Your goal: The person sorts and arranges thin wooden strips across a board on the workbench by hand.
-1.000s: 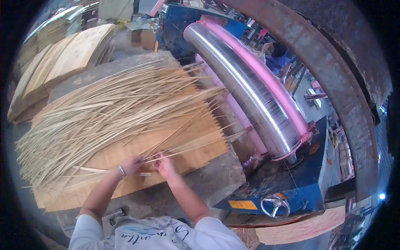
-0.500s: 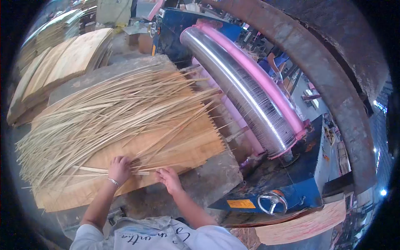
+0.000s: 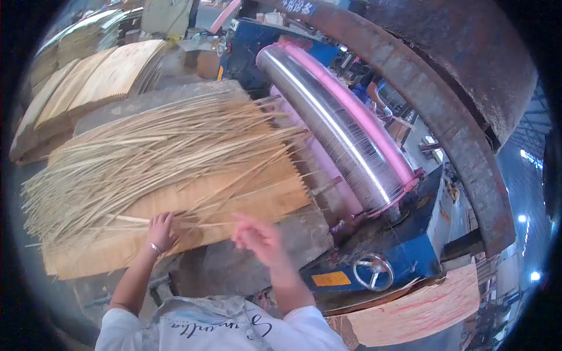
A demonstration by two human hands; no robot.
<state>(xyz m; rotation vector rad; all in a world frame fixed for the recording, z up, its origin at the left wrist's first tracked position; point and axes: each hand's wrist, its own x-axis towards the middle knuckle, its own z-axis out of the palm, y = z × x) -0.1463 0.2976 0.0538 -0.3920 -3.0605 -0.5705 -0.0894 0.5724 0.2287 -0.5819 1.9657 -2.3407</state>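
Observation:
Many thin wooden strips [image 3: 134,146] lie in a loose pile across a stack of veneer sheets [image 3: 257,202] with jagged right edges. My left hand [image 3: 161,232], with a bracelet at the wrist, rests on the near part of the sheets at the ends of a few strips; whether its fingers hold any strip is unclear. My right hand [image 3: 257,237] is blurred, raised near the front edge of the sheets, right of my left hand and apart from it. What its fingers do cannot be made out.
Right of the stack is a blue machine [image 3: 380,251] with a shiny metal roller [image 3: 333,123], pink rollers and a handwheel [image 3: 373,272]. Curved veneer stacks [image 3: 93,82] stand at the back left. Beyond the rollers, another person [image 3: 374,96] is partly visible.
My hands, together on strips a second ago, have moved apart. My right hand has drawn back to the right. The view has shifted slightly.

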